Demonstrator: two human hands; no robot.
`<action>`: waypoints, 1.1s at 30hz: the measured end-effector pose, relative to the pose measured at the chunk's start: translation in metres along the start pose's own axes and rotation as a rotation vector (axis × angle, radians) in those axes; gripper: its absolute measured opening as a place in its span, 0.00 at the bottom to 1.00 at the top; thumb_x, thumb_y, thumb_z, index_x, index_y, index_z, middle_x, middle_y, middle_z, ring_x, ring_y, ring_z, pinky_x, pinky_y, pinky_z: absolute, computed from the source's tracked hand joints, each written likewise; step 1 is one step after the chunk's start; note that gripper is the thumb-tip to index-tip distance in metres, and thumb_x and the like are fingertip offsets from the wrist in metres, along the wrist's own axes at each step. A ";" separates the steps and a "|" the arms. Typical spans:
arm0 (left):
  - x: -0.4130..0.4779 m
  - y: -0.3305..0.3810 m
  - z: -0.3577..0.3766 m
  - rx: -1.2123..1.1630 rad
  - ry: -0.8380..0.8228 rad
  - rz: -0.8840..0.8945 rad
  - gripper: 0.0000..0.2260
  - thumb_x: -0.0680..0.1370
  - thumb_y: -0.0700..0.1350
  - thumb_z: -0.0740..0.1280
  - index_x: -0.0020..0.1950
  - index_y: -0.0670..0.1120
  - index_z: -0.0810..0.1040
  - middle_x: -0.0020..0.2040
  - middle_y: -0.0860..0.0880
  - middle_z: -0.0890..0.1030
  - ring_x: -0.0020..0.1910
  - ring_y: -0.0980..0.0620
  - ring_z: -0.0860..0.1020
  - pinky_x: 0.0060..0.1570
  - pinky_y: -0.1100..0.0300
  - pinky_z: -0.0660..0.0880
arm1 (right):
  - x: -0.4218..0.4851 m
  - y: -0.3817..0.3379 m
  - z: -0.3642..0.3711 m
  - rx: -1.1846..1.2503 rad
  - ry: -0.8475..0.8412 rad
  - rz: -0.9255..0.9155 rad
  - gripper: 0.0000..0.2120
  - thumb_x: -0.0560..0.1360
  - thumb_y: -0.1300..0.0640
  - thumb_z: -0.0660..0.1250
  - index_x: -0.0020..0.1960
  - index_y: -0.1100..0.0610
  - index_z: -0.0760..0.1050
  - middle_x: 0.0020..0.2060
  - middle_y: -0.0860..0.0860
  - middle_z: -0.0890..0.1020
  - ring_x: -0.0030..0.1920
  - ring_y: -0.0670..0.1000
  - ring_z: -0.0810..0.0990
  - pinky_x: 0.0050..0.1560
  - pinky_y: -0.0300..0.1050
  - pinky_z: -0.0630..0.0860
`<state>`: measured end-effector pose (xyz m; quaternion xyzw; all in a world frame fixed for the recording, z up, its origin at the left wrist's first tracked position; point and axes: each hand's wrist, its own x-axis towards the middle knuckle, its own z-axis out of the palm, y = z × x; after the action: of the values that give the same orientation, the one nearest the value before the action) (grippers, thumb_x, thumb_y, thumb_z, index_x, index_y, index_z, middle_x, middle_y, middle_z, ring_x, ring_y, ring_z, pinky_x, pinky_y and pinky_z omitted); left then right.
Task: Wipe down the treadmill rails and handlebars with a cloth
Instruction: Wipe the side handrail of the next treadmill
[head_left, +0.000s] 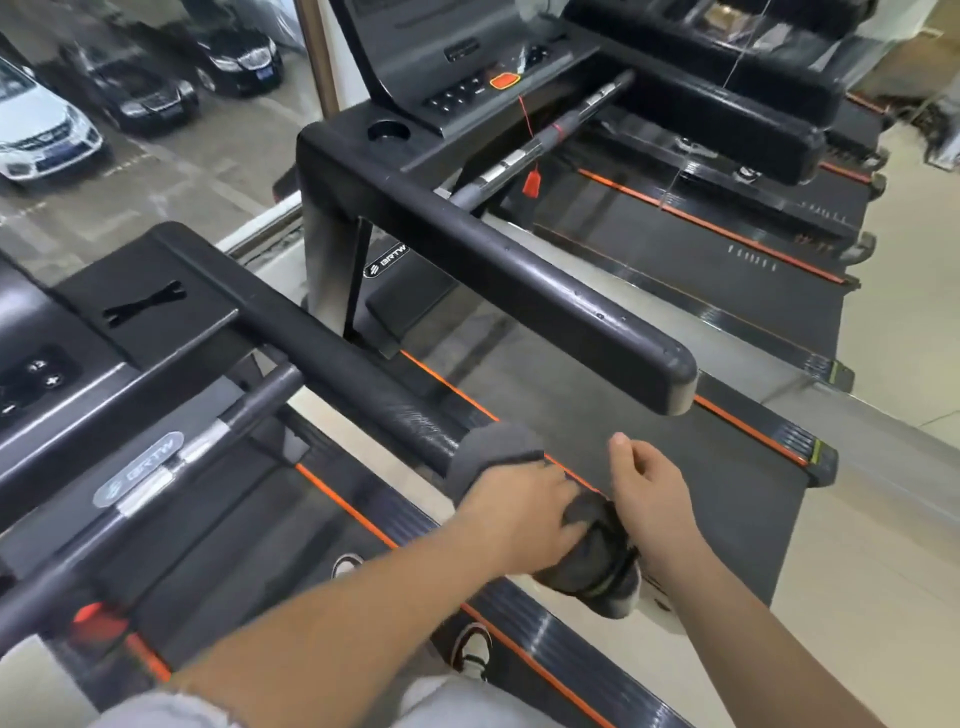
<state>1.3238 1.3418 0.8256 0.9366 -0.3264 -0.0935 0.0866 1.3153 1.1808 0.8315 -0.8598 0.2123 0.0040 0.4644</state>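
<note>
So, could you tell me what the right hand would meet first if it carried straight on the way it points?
Most likely the grey cloth that the left hand holds at the handrail end; the right hand is close, though depth is unclear.

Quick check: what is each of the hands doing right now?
Left hand: grips the cloth at the rail end.
Right hand: open, holds nothing.
</note>
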 end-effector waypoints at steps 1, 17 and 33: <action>0.012 -0.010 -0.008 0.042 -0.033 -0.051 0.20 0.83 0.58 0.56 0.62 0.48 0.81 0.60 0.45 0.83 0.61 0.42 0.79 0.59 0.51 0.72 | 0.001 0.003 -0.005 0.009 -0.010 0.020 0.24 0.84 0.45 0.58 0.38 0.62 0.69 0.31 0.53 0.71 0.36 0.55 0.71 0.40 0.51 0.71; 0.010 0.029 0.037 0.187 -0.086 0.517 0.17 0.76 0.56 0.62 0.62 0.53 0.77 0.58 0.50 0.81 0.58 0.46 0.76 0.63 0.48 0.72 | -0.016 0.022 -0.025 -0.061 0.090 0.230 0.27 0.84 0.45 0.59 0.40 0.69 0.72 0.31 0.53 0.70 0.35 0.52 0.68 0.37 0.48 0.65; 0.012 0.045 0.033 0.059 0.213 -0.176 0.09 0.71 0.53 0.67 0.37 0.49 0.80 0.35 0.47 0.81 0.40 0.43 0.80 0.55 0.47 0.74 | -0.036 0.043 -0.054 0.281 0.035 0.301 0.24 0.85 0.46 0.59 0.48 0.65 0.80 0.38 0.57 0.80 0.42 0.50 0.75 0.50 0.49 0.76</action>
<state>1.2983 1.2963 0.8026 0.9684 -0.2345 0.0087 0.0849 1.2565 1.1302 0.8349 -0.7451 0.3450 0.0289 0.5701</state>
